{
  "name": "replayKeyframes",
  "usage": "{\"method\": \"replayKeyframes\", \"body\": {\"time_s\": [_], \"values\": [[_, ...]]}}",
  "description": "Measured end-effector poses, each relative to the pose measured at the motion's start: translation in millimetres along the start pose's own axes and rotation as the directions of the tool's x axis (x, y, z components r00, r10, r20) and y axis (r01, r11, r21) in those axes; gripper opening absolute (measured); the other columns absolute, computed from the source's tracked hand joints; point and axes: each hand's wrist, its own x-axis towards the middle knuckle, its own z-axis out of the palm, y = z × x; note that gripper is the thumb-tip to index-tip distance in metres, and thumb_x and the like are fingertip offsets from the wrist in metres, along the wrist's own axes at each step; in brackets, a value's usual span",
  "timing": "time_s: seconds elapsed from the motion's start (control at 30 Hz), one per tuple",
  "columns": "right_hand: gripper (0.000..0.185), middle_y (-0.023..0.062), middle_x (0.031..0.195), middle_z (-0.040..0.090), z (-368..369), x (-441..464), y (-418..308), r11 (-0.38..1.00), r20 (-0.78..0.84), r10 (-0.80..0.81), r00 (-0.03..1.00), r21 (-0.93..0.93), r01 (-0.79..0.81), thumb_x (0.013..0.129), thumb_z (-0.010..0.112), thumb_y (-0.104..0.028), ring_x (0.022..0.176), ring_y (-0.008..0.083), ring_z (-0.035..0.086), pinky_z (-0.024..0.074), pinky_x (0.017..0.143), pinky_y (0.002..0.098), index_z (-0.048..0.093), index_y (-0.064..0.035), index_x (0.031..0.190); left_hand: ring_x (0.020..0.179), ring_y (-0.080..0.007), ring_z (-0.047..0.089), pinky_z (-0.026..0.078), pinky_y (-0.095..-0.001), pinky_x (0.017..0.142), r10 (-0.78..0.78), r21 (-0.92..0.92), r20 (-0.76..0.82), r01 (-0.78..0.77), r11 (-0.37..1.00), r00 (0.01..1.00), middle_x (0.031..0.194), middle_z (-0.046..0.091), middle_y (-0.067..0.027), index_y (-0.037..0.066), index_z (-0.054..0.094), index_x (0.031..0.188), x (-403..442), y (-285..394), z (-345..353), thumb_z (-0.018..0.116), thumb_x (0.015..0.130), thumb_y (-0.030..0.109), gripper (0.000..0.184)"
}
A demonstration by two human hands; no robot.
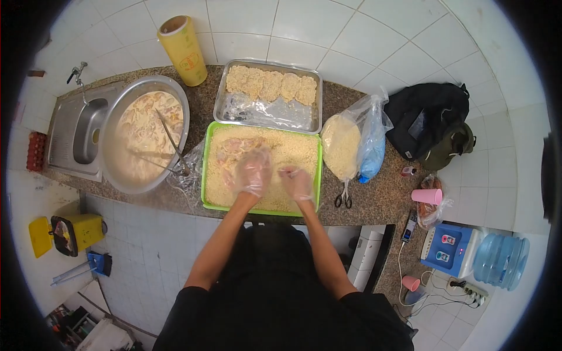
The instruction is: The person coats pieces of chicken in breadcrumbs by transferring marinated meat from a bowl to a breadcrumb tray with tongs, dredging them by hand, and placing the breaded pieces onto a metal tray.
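Observation:
A green-rimmed tray [205,169] full of pale crumbs [287,146] lies at the counter's front. Raw meat pieces [237,146] rest on the crumbs in its left half. My left hand [254,171], in a clear plastic glove, is over the crumbs beside the meat; its fingers point away from me, and their underside is hidden. To its right, my right hand [297,182], also gloved, is low over the crumbs with its fingers curled together towards the left; anything between them is too small to name. Behind, a metal tray [269,119] holds a row of breaded pieces [271,86].
A large metal basin [106,137] with battered meat and tongs [170,136] stands left, by the sink [88,131]. A film roll [184,52] stands behind. On the right are a crumb bag [341,146], scissors [344,198], a black bag [424,111] and a water dispenser [446,250].

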Motion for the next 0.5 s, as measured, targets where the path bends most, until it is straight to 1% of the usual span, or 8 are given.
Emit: {"method": "replayKeyframes", "body": {"time_s": [0.07, 0.17, 0.2, 0.27, 0.3, 0.37, 0.4, 0.5], "values": [[0.024, 0.0066, 0.083, 0.074, 30.1, 12.7, 34.6, 0.901, 0.253, 0.156, 0.955, 0.360, -0.243, 0.091, 0.073, -0.019, 0.073, 0.0123, 0.069, 0.0532, 0.061, 0.0289, 0.074, 0.0048, 0.094, 0.090, -0.0351, 0.063, 0.048, -0.0516, 0.078, 0.034, 0.111, -0.033, -0.030, 0.993, 0.999, 0.094, 0.066, -0.0121, 0.014, 0.069, 0.101, -3.0, 21.0, 7.5, 0.061, 0.091, 0.021, 0.015], [0.020, 0.0023, 0.074, 0.070, 7.9, 19.0, 39.4, 0.631, 0.350, 0.045, 0.936, 0.716, -0.299, 0.091, 0.072, -0.016, 0.068, 0.0100, 0.066, 0.0512, 0.060, 0.0261, 0.073, 0.0038, 0.096, 0.102, -0.0335, 0.061, 0.045, -0.0520, 0.084, 0.079, 0.111, -0.048, -0.073, 0.991, 0.996, 0.103, 0.066, -0.0096, 0.016, 0.070, 0.106, -18.8, 29.6, 26.8, 0.060, 0.093, 0.021, 0.017], [0.023, 0.0049, 0.077, 0.071, 0.4, 21.9, 37.9, 0.754, 0.265, 0.093, 0.960, 0.611, -0.241, 0.090, 0.073, -0.018, 0.071, 0.0125, 0.068, 0.0520, 0.062, 0.0279, 0.073, 0.0040, 0.098, 0.105, -0.0331, 0.060, 0.044, -0.0521, 0.086, 0.093, 0.084, -0.056, -0.089, 0.993, 0.994, 0.106, 0.066, -0.0089, 0.016, 0.070, 0.107, -18.9, 27.9, 40.3, 0.059, 0.094, 0.021, 0.018], [0.029, 0.0101, 0.083, 0.073, -8.1, 11.5, 38.3, 0.929, 0.094, 0.154, 0.984, 0.325, -0.177, 0.089, 0.074, -0.022, 0.076, 0.0177, 0.071, 0.0538, 0.066, 0.0317, 0.072, 0.0044, 0.101, 0.097, -0.0321, 0.059, 0.044, -0.0519, 0.085, 0.160, 0.068, -0.206, -0.149, 0.986, 0.965, 0.100, 0.063, -0.0111, 0.014, 0.070, 0.106, -24.2, 5.0, 71.9, 0.057, 0.096, 0.020, 0.017], [0.033, 0.0132, 0.086, 0.074, -16.9, 3.3, 23.9, 0.994, 0.021, 0.068, 0.997, 0.088, -0.070, 0.088, 0.075, -0.025, 0.079, 0.0219, 0.072, 0.0542, 0.067, 0.0339, 0.072, 0.0038, 0.104, 0.093, -0.0316, 0.059, 0.044, -0.0518, 0.084, 0.188, 0.063, -0.274, -0.177, 0.982, 0.943, 0.097, 0.062, -0.0122, 0.013, 0.070, 0.105, -30.2, -3.6, 79.8, 0.056, 0.097, 0.019, 0.017], [0.042, 0.0194, 0.091, 0.074, -36.9, -13.0, -19.7, 0.911, -0.058, -0.147, 0.988, -0.397, 0.112, 0.085, 0.077, -0.032, 0.084, 0.0303, 0.073, 0.0551, 0.071, 0.0385, 0.071, 0.0027, 0.108, 0.089, -0.0322, 0.060, 0.045, -0.0515, 0.080, 0.278, 0.182, -0.194, -0.244, 0.952, 0.941, 0.095, 0.063, -0.0122, 0.012, 0.069, 0.102, -28.7, -1.6, 64.5, 0.058, 0.096, 0.019, 0.014], [0.045, 0.0216, 0.092, 0.073, -29.6, -13.3, -12.0, 0.928, -0.011, -0.147, 0.989, -0.347, 0.135, 0.084, 0.078, -0.034, 0.085, 0.0337, 0.072, 0.0549, 0.073, 0.0409, 0.071, 0.0020, 0.109, 0.087, -0.0325, 0.060, 0.045, -0.0514, 0.079, 0.323, 0.239, -0.151, -0.283, 0.929, 0.934, 0.094, 0.063, -0.0122, 0.011, 0.069, 0.101, -27.8, -0.8, 58.0, 0.059, 0.096, 0.018, 0.013], [0.049, 0.0254, 0.092, 0.071, -15.9, -1.4, 10.1, 0.968, 0.063, -0.177, 0.982, -0.168, 0.185, 0.081, 0.079, -0.039, 0.087, 0.0406, 0.071, 0.0545, 0.076, 0.0461, 0.070, 0.0004, 0.109, 0.100, -0.0332, 0.061, 0.048, -0.0475, 0.086, 0.046, -0.025, -0.165, -0.050, 0.998, 0.985, 0.101, 0.065, -0.0114, 0.010, 0.071, 0.102, -32.1, -24.3, 60.8, 0.063, 0.095, 0.021, 0.016]]}}
